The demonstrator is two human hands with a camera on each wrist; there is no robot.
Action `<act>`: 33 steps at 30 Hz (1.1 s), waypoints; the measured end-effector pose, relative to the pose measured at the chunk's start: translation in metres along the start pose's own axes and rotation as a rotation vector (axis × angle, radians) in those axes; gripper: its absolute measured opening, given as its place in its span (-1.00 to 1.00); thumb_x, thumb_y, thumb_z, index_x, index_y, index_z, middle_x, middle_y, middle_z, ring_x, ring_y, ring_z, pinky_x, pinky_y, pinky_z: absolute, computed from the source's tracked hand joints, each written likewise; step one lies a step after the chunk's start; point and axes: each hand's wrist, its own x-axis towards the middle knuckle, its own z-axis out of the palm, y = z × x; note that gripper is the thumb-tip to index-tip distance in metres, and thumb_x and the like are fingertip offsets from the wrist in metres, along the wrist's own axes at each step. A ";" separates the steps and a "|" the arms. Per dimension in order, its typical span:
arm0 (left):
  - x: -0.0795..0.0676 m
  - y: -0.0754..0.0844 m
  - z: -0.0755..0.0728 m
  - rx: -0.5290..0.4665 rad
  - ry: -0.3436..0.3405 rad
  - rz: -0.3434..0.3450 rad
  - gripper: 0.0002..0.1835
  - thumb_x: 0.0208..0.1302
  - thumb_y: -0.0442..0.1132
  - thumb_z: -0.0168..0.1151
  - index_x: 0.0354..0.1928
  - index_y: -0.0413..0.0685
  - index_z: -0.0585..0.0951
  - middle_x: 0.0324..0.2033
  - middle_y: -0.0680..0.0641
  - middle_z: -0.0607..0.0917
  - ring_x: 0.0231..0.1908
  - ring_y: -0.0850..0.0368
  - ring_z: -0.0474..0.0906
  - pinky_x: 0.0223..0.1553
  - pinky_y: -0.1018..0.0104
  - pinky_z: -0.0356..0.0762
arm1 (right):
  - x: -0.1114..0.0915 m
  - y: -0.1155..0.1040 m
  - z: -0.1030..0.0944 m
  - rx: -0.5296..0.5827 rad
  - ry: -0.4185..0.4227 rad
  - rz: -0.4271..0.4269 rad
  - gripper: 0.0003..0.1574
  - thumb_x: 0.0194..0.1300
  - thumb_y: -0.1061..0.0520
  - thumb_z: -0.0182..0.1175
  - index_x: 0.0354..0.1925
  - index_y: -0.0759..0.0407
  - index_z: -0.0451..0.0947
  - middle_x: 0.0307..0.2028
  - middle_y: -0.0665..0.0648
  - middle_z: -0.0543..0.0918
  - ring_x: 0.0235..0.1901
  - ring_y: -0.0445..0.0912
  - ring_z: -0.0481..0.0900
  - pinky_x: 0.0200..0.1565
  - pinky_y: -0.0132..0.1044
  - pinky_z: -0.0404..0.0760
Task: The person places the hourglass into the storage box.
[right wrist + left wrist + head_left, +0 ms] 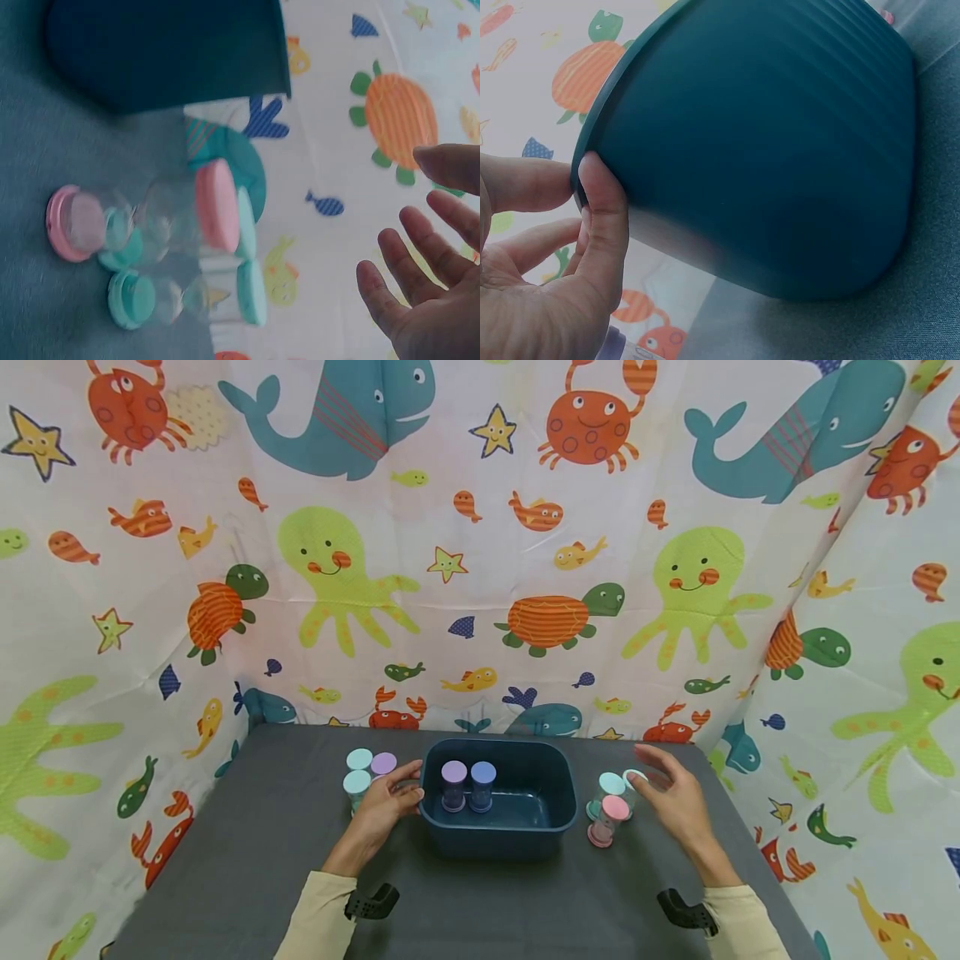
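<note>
My left hand (379,817) pinches the left rim of a dark blue plastic bin (498,842), thumb outside in the left wrist view. Inside the bin stand two sand timers, one with a purple cap (453,772) and one with a blue cap (483,773). On the right, my right hand (681,806) hovers by a cluster of sand timers, its fingers spread and apart from them in the right wrist view. That cluster has a pink-capped sand timer (217,205) in front and mint-capped sand timers (253,292) beside and behind it, all upright.
Left of the bin stand more sand timers with mint caps (357,782) and a purple cap (384,763), partly hidden by my left hand. Grey cloth (510,910) covers the table. A sea-animal curtain (465,635) hangs behind and along both sides.
</note>
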 end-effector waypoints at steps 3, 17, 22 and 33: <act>0.000 0.000 0.000 -0.002 0.004 -0.002 -0.42 0.31 -0.48 0.16 0.38 -0.14 0.38 0.21 -0.29 0.44 -0.15 0.14 0.54 -0.23 0.39 0.62 | 0.002 0.011 -0.004 -0.015 -0.025 0.020 -0.33 0.32 -0.01 0.28 0.32 0.12 0.39 0.24 0.22 0.53 0.22 0.10 0.47 0.03 -0.77 0.33; 0.001 -0.001 0.002 -0.012 -0.002 0.003 -0.42 0.31 -0.47 0.16 0.38 -0.15 0.38 0.21 -0.32 0.43 -0.15 0.11 0.54 -0.24 0.40 0.62 | 0.013 0.062 -0.014 0.033 -0.187 0.144 -0.14 0.33 -0.04 0.26 0.45 0.17 0.19 0.41 0.32 0.32 0.38 0.24 0.28 0.15 -0.24 0.57; 0.001 0.000 0.003 -0.012 -0.010 0.007 -0.42 0.32 -0.48 0.14 0.39 -0.16 0.37 0.20 -0.33 0.43 -0.18 0.17 0.55 -0.24 0.40 0.62 | 0.012 0.078 -0.011 0.103 -0.204 0.166 -0.10 0.31 0.01 0.29 0.47 0.16 0.13 0.43 0.33 0.27 0.39 0.25 0.26 -0.01 -0.60 0.49; -0.002 -0.001 -0.001 -0.009 -0.026 0.007 -0.41 0.32 -0.47 0.14 0.40 -0.15 0.35 0.23 -0.37 0.38 -0.06 -0.01 0.54 -0.23 0.41 0.62 | 0.017 0.094 0.003 0.238 -0.256 0.249 -0.02 0.27 -0.05 0.33 0.50 0.04 0.09 0.46 0.23 0.25 0.49 0.20 0.10 0.31 0.11 0.36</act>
